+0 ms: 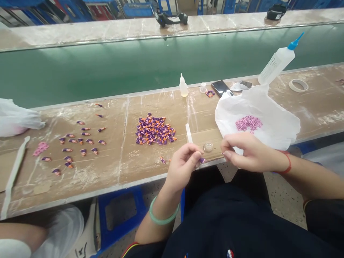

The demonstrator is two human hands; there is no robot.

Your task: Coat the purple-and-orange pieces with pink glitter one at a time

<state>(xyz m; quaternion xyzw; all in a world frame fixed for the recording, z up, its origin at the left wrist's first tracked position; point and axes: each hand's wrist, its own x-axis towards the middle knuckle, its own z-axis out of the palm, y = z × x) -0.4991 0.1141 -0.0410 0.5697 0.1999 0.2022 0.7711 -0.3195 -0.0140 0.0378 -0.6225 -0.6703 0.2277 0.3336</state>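
- At the near edge of a long, brown-surfaced bench [107, 161], a person's left hand [185, 163] pinches a small purple piece [202, 160] between closed thumb and forefinger.
- Just right of it, the right hand [248, 152] has its thumb and forefinger drawn close together; whether they grip something tiny, I cannot tell.
- Between the hands, slightly beyond them, sits a small, round, clear dish [208, 147], near a flat white stick [189, 133].
- Beyond the right hand, a crumpled white sheet [282, 120] bears a heap of tiny pink beads [248, 123].
- Left of centre lies a dense pile of purple-and-orange pieces [155, 129]; similar pieces are spread farther left, beside a pink cluster [41, 148].
- Along the far edge stand a small, translucent squeeze bottle [183, 89] and a large white bottle with a blue nozzle [278, 64].
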